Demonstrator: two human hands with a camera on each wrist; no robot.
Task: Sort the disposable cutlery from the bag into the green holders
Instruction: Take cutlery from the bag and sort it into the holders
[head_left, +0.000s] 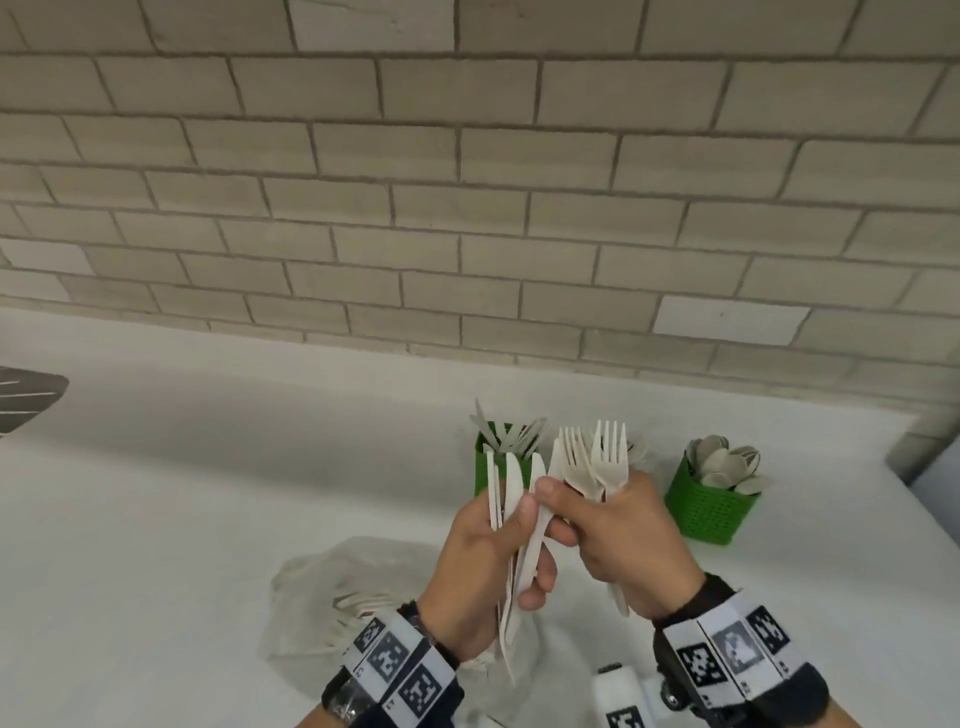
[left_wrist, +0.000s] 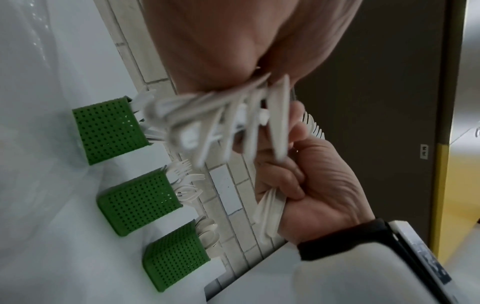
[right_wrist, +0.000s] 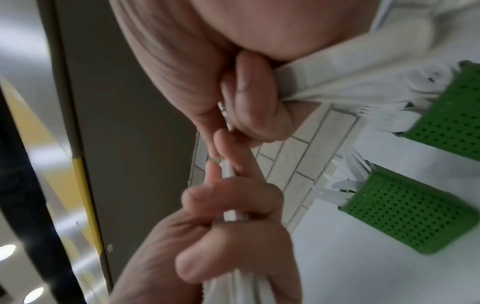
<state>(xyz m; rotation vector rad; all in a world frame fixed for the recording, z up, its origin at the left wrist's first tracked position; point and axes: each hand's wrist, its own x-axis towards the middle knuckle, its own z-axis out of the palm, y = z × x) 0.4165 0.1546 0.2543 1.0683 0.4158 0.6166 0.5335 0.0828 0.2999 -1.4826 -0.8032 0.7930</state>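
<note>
Knives (head_left: 511, 499) sit gripped in left hand (head_left: 485, 561); forks (head_left: 597, 460) in right hand (head_left: 621, 535). Both fingers curl tight. Middle holder (left_wrist: 139, 200) is hidden in head view.

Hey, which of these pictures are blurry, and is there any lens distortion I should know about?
Head view: mostly sharp, tiled wall lines bowed by the wide lens. Left wrist view: knives in the grip smeared by motion. Right wrist view: soft throughout, green holders clearest.

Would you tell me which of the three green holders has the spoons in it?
The spoon holder, rightmost in the head view, shows rounded bowls. The knife holder sits leftmost; the fork holder stands between them.
</note>
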